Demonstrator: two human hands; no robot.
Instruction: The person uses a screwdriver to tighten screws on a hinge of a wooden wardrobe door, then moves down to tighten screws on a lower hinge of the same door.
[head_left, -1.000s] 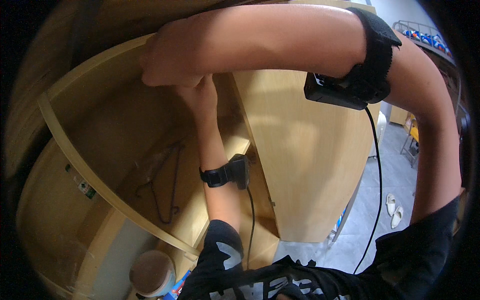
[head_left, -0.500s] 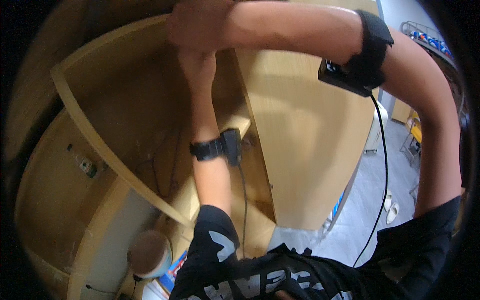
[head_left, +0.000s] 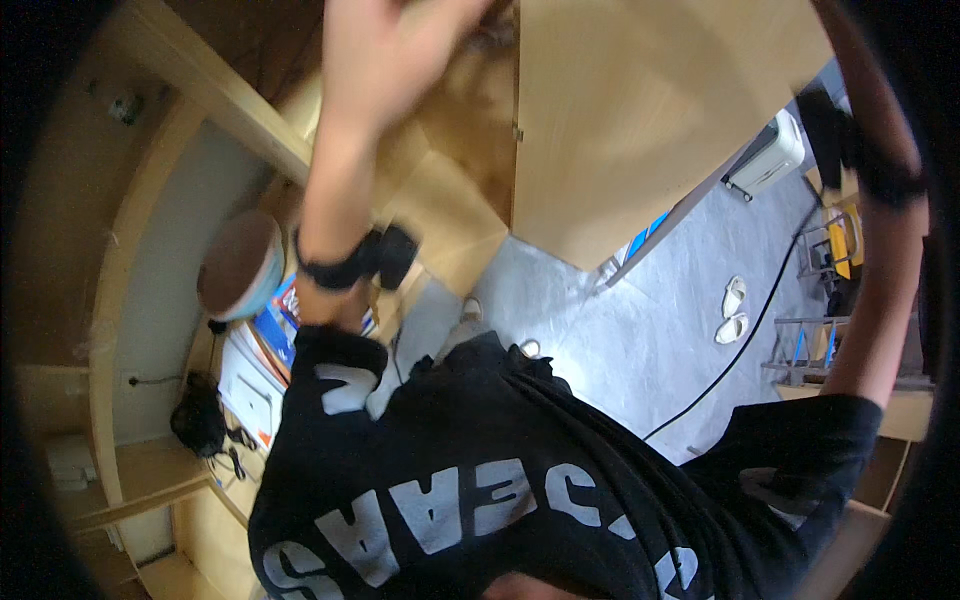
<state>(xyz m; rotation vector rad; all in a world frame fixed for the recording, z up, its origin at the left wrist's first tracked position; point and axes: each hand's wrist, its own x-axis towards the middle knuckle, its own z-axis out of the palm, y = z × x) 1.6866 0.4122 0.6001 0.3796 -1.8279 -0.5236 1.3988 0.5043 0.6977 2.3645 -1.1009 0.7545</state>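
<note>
My left hand (head_left: pixel 385 65) is raised at the top edge, in front of the open wooden cabinet. It is blurred, with the thumb spread away from the palm; the other fingers run out of the picture. Nothing shows in its grip. A black strap with a small box (head_left: pixel 365 258) circles that wrist. The light wooden cabinet door (head_left: pixel 650 110) stands open to the right of this hand. My right forearm (head_left: pixel 880 250), with a black strap on it, reaches up along the right side, and its hand lies beyond the frame.
On the left, a round bin-like container (head_left: pixel 245 265) stands by books and papers (head_left: pixel 250 375). A dark bundle (head_left: pixel 200 415) with cables lies below them. To the right are a white suitcase (head_left: pixel 770 155), pale shoes (head_left: pixel 733 312) and a yellow chair (head_left: pixel 845 240). A black cable (head_left: pixel 765 325) hangs across the grey floor.
My hands were together at the cabinet's upper edge and have parted. The right arm has swung out to the right, and its hand has left the frame. The view has tilted downward.
</note>
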